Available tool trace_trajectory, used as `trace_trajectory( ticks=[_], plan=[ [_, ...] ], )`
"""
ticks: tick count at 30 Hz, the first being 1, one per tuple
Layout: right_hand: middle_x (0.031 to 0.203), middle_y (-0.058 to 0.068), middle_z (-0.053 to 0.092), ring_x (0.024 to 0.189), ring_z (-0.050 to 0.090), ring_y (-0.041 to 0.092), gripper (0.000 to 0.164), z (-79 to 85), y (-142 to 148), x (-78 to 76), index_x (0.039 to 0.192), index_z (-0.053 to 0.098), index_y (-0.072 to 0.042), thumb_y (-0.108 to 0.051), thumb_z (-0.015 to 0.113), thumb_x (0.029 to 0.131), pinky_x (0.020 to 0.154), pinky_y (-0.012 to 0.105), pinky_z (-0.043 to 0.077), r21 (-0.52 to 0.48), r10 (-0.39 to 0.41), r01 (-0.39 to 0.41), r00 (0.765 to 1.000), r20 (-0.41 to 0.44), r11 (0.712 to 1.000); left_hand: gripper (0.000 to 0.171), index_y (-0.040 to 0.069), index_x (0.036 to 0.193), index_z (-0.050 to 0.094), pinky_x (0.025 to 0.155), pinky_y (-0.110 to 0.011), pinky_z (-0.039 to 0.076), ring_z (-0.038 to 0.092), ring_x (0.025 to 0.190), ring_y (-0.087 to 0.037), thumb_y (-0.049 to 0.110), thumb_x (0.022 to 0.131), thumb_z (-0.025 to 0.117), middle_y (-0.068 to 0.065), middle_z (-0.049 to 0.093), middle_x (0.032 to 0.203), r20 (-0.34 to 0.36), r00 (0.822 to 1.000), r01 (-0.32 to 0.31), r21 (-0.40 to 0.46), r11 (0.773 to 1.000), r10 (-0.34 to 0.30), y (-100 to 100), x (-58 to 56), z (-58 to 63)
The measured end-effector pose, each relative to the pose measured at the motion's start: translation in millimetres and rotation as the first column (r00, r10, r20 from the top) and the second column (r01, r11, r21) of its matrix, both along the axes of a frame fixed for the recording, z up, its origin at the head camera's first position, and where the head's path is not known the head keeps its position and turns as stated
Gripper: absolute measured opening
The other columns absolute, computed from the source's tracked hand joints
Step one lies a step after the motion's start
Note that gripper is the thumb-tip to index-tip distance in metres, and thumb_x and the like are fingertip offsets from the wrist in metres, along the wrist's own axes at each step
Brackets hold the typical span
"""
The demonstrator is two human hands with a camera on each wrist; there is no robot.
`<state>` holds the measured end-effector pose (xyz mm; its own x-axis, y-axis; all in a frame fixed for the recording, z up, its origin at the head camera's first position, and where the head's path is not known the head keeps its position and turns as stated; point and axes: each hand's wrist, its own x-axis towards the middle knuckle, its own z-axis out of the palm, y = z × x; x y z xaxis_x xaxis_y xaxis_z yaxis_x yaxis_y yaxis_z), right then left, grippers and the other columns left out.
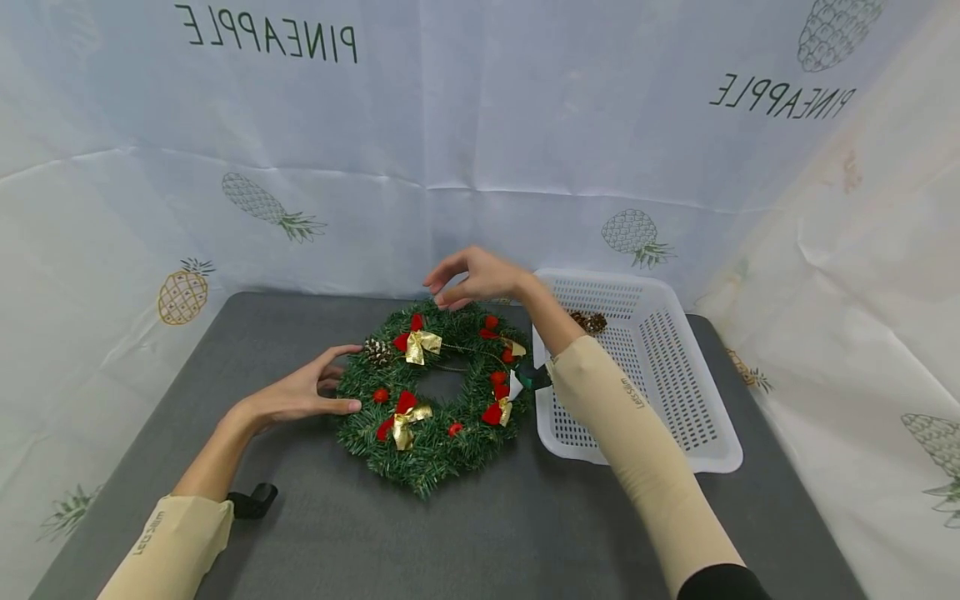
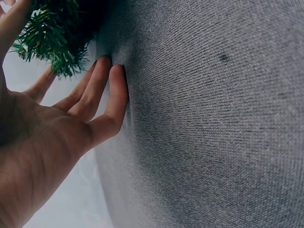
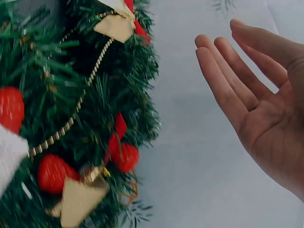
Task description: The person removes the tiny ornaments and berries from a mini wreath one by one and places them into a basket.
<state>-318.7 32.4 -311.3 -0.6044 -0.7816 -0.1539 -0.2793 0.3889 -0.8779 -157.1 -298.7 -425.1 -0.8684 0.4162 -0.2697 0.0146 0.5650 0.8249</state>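
A green wreath (image 1: pixel 420 467) lies flat on the grey table, carrying red berries, red and gold bows and a thin gold bead string (image 3: pixel 71 118). A frosted pine cone (image 1: pixel 377 351) sits on its upper left. My left hand (image 1: pixel 303 390) is at the wreath's left edge, thumb and fingers spread along it. In the left wrist view its lower fingers (image 2: pixel 118 90) are lightly bent by the grey cloth, beneath the green needles. Over the wreath's far edge hovers my right hand (image 1: pixel 480 275), fingers loosely bent, apart from the wreath and holding nothing.
A white perforated basket (image 1: pixel 705 400) stands right of the wreath, with brown pine cones (image 1: pixel 588 322) inside; the right forearm crosses over its near left side. A pineapple-print cloth (image 1: pixel 510 117) hangs behind the grey table (image 1: pixel 315 533). Black straps (image 1: pixel 253 501) show at the wrists.
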Motion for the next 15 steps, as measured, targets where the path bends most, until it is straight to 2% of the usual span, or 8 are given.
trace_trajectory(
  ticks=[7,15],
  plan=[
    [0.135,0.025,0.070,0.110,0.078,0.032,0.040,-4.9,-22,6.6,0.140,0.069,0.001,0.001,0.074,0.101,0.102,0.046,0.065,0.004,0.022,-0.022,0.999,0.033,1.000,0.101,0.022,0.175,0.014,0.110,-0.074,0.050,0.032,0.155,-0.067,0.036,0.100,0.080,-0.040,0.021,0.173,0.000,1.000,-0.012,-0.005,1.000,0.012,0,-0.5,-0.8],
    [0.140,0.029,0.068,0.119,0.075,0.033,0.041,-9.0,-47,13.7,0.142,0.068,0.001,-0.002,0.075,0.101,0.100,0.040,0.066,0.044,0.103,-0.104,0.995,0.008,0.994,0.101,0.022,0.175,0.012,0.109,-0.073,0.051,0.031,0.155,-0.067,0.037,0.101,0.079,-0.040,0.020,0.173,0.016,1.000,-0.018,-0.009,1.000,0.018,0,-1.3,-0.2]
  ],
)
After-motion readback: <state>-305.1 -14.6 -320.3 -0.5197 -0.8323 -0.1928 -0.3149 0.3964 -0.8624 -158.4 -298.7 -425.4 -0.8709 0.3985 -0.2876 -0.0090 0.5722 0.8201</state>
